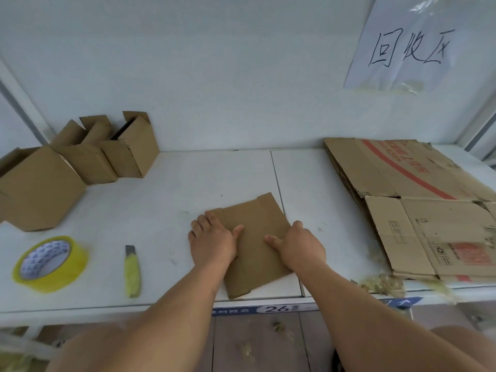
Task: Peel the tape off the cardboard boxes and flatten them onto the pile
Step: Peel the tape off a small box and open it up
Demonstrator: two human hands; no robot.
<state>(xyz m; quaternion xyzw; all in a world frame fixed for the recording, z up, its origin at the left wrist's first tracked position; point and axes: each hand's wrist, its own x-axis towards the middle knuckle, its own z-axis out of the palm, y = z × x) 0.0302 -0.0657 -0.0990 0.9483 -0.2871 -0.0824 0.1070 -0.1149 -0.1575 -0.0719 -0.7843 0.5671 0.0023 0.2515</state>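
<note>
A small flattened brown cardboard box (255, 229) lies on the white table (161, 205) near its front edge. My left hand (212, 240) lies on the box's left side with fingers spread, thumb pointing right. My right hand (295, 245) presses on its right side, thumb pointing left and fingers bent over the right edge. A pile of large flattened cardboard (418, 205) with red print covers the table's right end. At the back left stand several small open brown boxes (107, 154), with a bigger one (35, 189) in front of them.
A roll of yellow-tinted tape (49, 264) and a yellow utility knife (132, 272) lie at the front left. Scraps of peeled tape (383, 284) litter the front right edge and the floor below. A handwritten paper sign (405, 47) hangs on the white wall.
</note>
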